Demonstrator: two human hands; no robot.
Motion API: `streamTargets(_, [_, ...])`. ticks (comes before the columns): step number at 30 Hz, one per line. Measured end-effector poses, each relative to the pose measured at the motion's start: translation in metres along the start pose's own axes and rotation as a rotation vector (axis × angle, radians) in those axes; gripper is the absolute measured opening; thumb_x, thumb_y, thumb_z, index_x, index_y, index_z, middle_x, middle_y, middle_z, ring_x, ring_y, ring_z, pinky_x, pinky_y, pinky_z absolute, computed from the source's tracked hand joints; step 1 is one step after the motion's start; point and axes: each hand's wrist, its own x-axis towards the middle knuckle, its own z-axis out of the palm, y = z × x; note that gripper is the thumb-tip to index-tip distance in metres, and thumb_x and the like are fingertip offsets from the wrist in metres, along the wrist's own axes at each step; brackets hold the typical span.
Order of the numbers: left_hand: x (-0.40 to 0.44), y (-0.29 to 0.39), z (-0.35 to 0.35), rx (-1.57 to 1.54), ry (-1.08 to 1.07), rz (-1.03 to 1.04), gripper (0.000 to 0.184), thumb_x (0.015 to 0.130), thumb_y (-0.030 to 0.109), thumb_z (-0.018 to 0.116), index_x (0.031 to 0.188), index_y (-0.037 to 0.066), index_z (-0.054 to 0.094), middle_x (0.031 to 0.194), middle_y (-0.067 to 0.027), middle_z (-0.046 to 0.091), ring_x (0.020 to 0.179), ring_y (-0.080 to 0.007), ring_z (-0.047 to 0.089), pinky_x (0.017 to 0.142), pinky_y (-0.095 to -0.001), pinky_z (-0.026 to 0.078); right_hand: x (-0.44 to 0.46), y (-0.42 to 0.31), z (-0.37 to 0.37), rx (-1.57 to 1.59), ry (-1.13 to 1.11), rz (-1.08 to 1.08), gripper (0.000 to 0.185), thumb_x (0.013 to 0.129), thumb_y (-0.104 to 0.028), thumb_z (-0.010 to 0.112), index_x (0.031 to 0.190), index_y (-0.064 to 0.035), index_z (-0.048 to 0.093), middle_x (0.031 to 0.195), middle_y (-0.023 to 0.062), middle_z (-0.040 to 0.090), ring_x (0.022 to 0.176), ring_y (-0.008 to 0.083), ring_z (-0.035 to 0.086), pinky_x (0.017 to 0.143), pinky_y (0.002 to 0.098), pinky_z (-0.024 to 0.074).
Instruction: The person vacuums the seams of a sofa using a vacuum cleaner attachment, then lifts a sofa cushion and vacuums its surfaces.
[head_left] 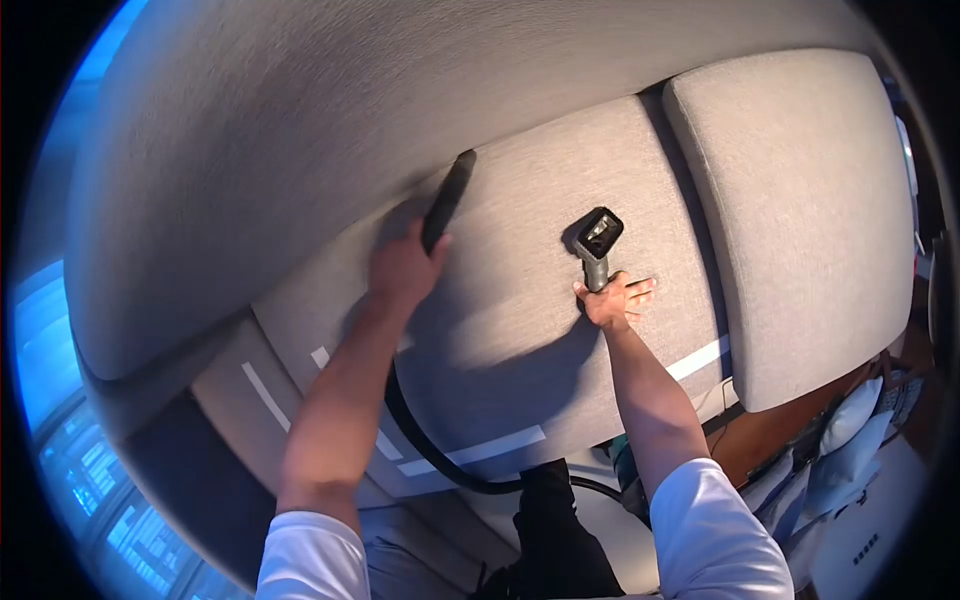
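Note:
My left hand (402, 268) is closed around a long black nozzle (450, 198), whose tip reaches the seam between the grey backrest (350, 100) and the seat cushion (530, 190). A black hose (420, 440) runs from beneath my left forearm toward the front of the seat. On the same cushion lies a dark attachment (598, 238) with a clear window in its head and a short grey neck. My right hand (617, 300) rests at the lower end of that neck, its fingers spread on the fabric.
Another grey cushion (800, 220) stands at the right beyond a dark gap. White strips (500, 443) mark the sofa's front part. Folded cloths and bags (850, 440) lie at the lower right. A bright window (130, 540) is at the lower left.

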Motion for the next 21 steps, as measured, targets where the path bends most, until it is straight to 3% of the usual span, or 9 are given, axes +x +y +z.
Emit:
streamTargets(2, [-0.017, 0.026, 0.001, 0.122, -0.048, 0.037, 0.059, 0.101, 0.053, 0.048, 0.144, 0.012, 0.045, 0.087, -0.0142, 0.073, 0.081, -0.0309, 0.073, 0.074, -0.0456, 0.058, 0.000, 0.007, 0.006, 0.038, 0.029, -0.030, 0.110, 0.069, -0.061, 0.084, 0.146, -0.0071, 0.026, 0.155, 0.0381, -0.025, 0.146, 0.0580, -0.016, 0.105, 0.0826, 0.0152])
streamTargets(3, [0.023, 0.060, 0.012, -0.010, 0.041, 0.110, 0.059, 0.101, 0.053, 0.048, 0.144, 0.012, 0.045, 0.087, -0.0142, 0.073, 0.081, -0.0309, 0.073, 0.074, -0.0456, 0.058, 0.046, -0.011, -0.031, 0.022, 0.203, -0.043, 0.110, 0.069, -0.061, 0.084, 0.146, -0.0071, 0.026, 0.155, 0.0381, -0.025, 0.146, 0.0580, -0.016, 0.105, 0.0826, 0.0152])
streamTargets(5, [-0.017, 0.056, -0.001, -0.005, -0.133, 0.072, 0.053, 0.103, 0.045, 0.048, 0.142, 0.008, 0.045, 0.085, -0.0145, 0.073, 0.080, -0.0294, 0.073, 0.071, -0.0413, 0.059, 0.005, 0.005, -0.004, 0.089, 0.127, -0.065, 0.103, 0.071, -0.057, 0.085, 0.137, -0.0012, 0.029, 0.153, 0.0404, -0.027, 0.143, 0.0598, -0.022, 0.105, 0.0836, 0.0072])
streamTargets(6, [-0.024, 0.049, 0.003, 0.041, -0.107, 0.121, 0.052, 0.104, 0.041, 0.048, 0.142, 0.006, 0.044, 0.087, -0.0152, 0.072, 0.079, -0.0285, 0.073, 0.070, -0.0386, 0.059, -0.005, 0.002, 0.003, 0.081, 0.111, -0.076, 0.103, 0.071, -0.057, 0.085, 0.137, -0.0012, 0.029, 0.153, 0.0404, -0.027, 0.143, 0.0598, -0.022, 0.105, 0.0836, 0.0072])
streamTargets(9, [-0.028, 0.043, 0.023, 0.043, 0.029, 0.153, 0.053, 0.104, 0.041, 0.049, 0.142, 0.005, 0.043, 0.089, -0.0153, 0.072, 0.077, -0.0280, 0.074, 0.069, -0.0397, 0.060, -0.004, -0.004, 0.001, 0.102, 0.120, -0.084, 0.106, 0.071, -0.058, 0.085, 0.139, -0.0002, 0.027, 0.153, 0.0409, -0.025, 0.144, 0.0598, -0.020, 0.106, 0.0830, 0.0087])
streamTargets(12, [-0.036, 0.036, 0.025, -0.001, -0.073, 0.136, 0.054, 0.103, 0.041, 0.049, 0.143, 0.006, 0.041, 0.091, -0.0153, 0.071, 0.078, -0.0289, 0.073, 0.069, -0.0403, 0.060, 0.002, -0.001, 0.001, 0.011, 0.088, -0.018, 0.115, 0.071, -0.062, 0.083, 0.149, -0.0063, 0.021, 0.156, 0.0386, -0.021, 0.147, 0.0567, -0.015, 0.106, 0.0813, 0.0175])
streamTargets(15, [-0.035, 0.019, 0.012, -0.178, -0.138, -0.014, 0.054, 0.102, 0.044, 0.050, 0.141, 0.007, 0.044, 0.091, -0.0155, 0.071, 0.081, -0.0310, 0.073, 0.070, -0.0420, 0.060, 0.001, -0.005, -0.006, 0.000, 0.038, 0.003, 0.115, 0.071, -0.063, 0.083, 0.149, -0.0062, 0.020, 0.156, 0.0383, -0.022, 0.147, 0.0566, -0.015, 0.106, 0.0813, 0.0180])
streamTargets(17, [-0.016, -0.014, 0.022, -0.332, -0.015, -0.074, 0.056, 0.101, 0.048, 0.051, 0.138, 0.007, 0.048, 0.094, -0.0173, 0.072, 0.089, -0.0343, 0.072, 0.078, -0.0448, 0.058, -0.004, 0.000, -0.003, 0.024, 0.061, -0.011, 0.113, 0.071, -0.061, 0.083, 0.147, -0.0044, 0.022, 0.155, 0.0392, -0.023, 0.146, 0.0576, -0.016, 0.106, 0.0814, 0.0152])
streamTargets(21, [0.003, -0.015, -0.004, -0.329, 0.023, -0.061, 0.056, 0.099, 0.053, 0.051, 0.134, 0.008, 0.054, 0.094, -0.0185, 0.071, 0.093, -0.0358, 0.071, 0.080, -0.0468, 0.056, -0.006, -0.001, -0.007, 0.055, 0.066, -0.047, 0.111, 0.071, -0.058, 0.085, 0.145, -0.0027, 0.024, 0.154, 0.0403, -0.023, 0.146, 0.0587, -0.017, 0.107, 0.0814, 0.0135])
